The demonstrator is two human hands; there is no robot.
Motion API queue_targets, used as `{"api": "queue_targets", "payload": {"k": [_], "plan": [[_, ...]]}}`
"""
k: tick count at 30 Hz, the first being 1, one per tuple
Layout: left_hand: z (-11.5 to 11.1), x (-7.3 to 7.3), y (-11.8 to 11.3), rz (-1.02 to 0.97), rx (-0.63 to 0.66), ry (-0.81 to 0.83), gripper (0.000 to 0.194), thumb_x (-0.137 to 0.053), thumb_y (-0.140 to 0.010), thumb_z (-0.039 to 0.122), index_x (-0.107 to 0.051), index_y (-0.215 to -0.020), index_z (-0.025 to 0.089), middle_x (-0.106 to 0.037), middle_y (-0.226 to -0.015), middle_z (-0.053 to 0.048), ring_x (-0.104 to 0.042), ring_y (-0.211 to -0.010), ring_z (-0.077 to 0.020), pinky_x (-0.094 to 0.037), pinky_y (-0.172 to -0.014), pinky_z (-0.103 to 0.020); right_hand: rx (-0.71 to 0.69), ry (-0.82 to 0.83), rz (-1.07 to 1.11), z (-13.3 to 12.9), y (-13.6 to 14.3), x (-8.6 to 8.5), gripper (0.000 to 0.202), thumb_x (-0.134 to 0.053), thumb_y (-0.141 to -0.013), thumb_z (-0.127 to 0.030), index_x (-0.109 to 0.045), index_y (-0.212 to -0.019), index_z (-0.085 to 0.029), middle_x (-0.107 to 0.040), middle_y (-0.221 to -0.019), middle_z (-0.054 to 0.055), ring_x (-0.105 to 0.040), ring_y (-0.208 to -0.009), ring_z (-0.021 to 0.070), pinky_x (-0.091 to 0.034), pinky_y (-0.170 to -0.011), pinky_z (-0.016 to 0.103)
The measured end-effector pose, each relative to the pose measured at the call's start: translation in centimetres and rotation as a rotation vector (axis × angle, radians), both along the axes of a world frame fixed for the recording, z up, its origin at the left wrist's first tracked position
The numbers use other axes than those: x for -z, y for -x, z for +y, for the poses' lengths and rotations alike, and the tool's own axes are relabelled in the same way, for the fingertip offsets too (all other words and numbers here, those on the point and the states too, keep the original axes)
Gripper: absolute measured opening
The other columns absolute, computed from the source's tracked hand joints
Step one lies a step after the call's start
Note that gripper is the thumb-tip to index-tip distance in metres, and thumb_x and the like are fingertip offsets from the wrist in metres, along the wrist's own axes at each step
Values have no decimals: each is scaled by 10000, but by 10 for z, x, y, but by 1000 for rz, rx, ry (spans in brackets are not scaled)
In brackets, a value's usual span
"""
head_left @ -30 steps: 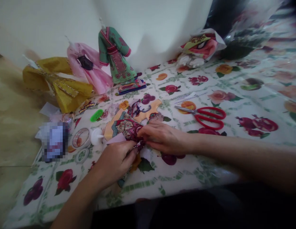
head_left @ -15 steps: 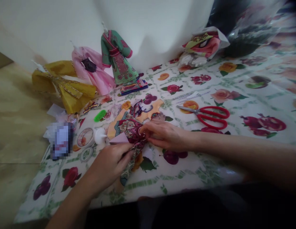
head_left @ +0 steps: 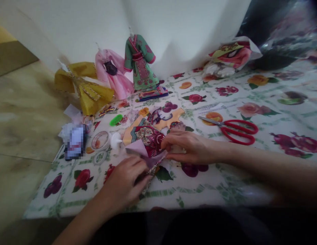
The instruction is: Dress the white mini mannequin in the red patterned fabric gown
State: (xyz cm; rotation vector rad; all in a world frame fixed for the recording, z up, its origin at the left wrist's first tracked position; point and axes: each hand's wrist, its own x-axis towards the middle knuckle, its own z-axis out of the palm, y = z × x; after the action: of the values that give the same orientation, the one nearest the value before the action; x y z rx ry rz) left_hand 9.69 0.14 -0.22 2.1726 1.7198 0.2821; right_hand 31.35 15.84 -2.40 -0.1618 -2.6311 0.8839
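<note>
A small patterned garment (head_left: 152, 137) in dark red, cream and teal lies over an orange cutout (head_left: 177, 117) near the table's front. My left hand (head_left: 130, 173) grips a pale mauve strip (head_left: 139, 148) that runs across the garment's lower part. At the strip's other end, my right hand (head_left: 184, 146) pinches its edge beside the dark red cloth. A white plastic piece (head_left: 115, 140) rests left of the garment. Part of the patterned cloth is hidden beneath my left hand.
Red-handled scissors (head_left: 237, 131) lie to the right. Yellow (head_left: 86, 92), pink (head_left: 116, 73) and green (head_left: 140, 64) miniature dresses stand at the back. Tape rolls (head_left: 100, 140), a green clip (head_left: 115, 119) and a pixelated packet (head_left: 75, 143) are at the left.
The view has shifted, so the table things appear farther right. The mauve strip now stretches between both hands over the garment. Before, a folded part showed beside my left hand.
</note>
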Motion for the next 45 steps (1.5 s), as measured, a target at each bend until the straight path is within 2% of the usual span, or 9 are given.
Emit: {"api": "queue_targets", "payload": {"k": [6,10,17,21,26,30,35,38,45], "plan": [[-9,-6,-3,24,36,1,248,-594,-902,437,-617,-896,190,-641,-898,-48,-604,-853,-217,-509,-746,-363,53,36,108,0,0,-7,123,-466,-968,-183,-587,-987,-191,-613,-924,51,-564,-883,174,-450,-788,318],[5,-15,-2,-42,6,-175,226,-475,-976,322,-606,-1115,201,-639,-1163,-88,-595,-1093,-221,-508,-939,-401,176,18,175,3,2,1,159,-442,-953,-145,-569,-1034,-195,-617,-982,60,-574,-944,182,-457,-815,321],[49,8,0,117,68,-361,374,-481,-968,242,-511,-1333,163,-537,-1397,-138,-494,-1304,-275,-416,-1101,-523,222,-56,25,16,-4,12,313,-556,-942,-352,-539,-1208,-188,-589,-1135,112,-556,-1072,251,-467,-900,403],[57,11,-4,164,78,-393,408,-490,-969,268,-480,-1361,157,-492,-1440,-151,-449,-1345,-296,-403,-1111,-534,209,-84,-88,19,-9,11,419,-577,-931,-434,-533,-1234,-148,-579,-1150,150,-547,-1098,285,-461,-928,448],[36,1,-15,113,153,-477,329,-504,-957,222,-525,-1284,186,-610,-1261,-126,-577,-1171,-252,-499,-1011,-455,198,-65,-89,16,-6,18,372,-588,-925,-376,-530,-1240,-187,-601,-1129,135,-569,-1066,277,-462,-933,430],[12,7,-26,127,342,-328,232,-610,-898,319,-617,-1066,159,-674,-987,-96,-627,-905,-250,-558,-807,-443,227,-47,-78,15,-3,22,301,-582,-925,-326,-550,-1187,-182,-598,-1132,121,-576,-1049,260,-463,-922,413],[0,22,-35,202,344,-217,56,-560,-873,186,-603,-858,154,-617,-812,-70,-583,-789,-246,-542,-755,-478,240,-54,-63,14,-1,26,310,-596,-909,-276,-545,-1187,-147,-588,-1133,132,-565,-1050,251,-450,-930,399],[1,27,-35,215,364,-233,130,-499,-856,78,-570,-773,148,-584,-755,-65,-567,-751,-230,-538,-705,-433,241,-78,-50,15,0,28,314,-590,-897,-248,-537,-1188,-143,-590,-1086,130,-550,-1028,254,-448,-917,391],[0,30,-34,205,359,-237,137,-494,-867,70,-578,-792,147,-572,-749,-61,-547,-714,-216,-525,-632,-384,248,-114,0,16,1,28,337,-590,-903,-248,-507,-1216,-156,-564,-1136,121,-529,-1067,252,-438,-923,379]]}}
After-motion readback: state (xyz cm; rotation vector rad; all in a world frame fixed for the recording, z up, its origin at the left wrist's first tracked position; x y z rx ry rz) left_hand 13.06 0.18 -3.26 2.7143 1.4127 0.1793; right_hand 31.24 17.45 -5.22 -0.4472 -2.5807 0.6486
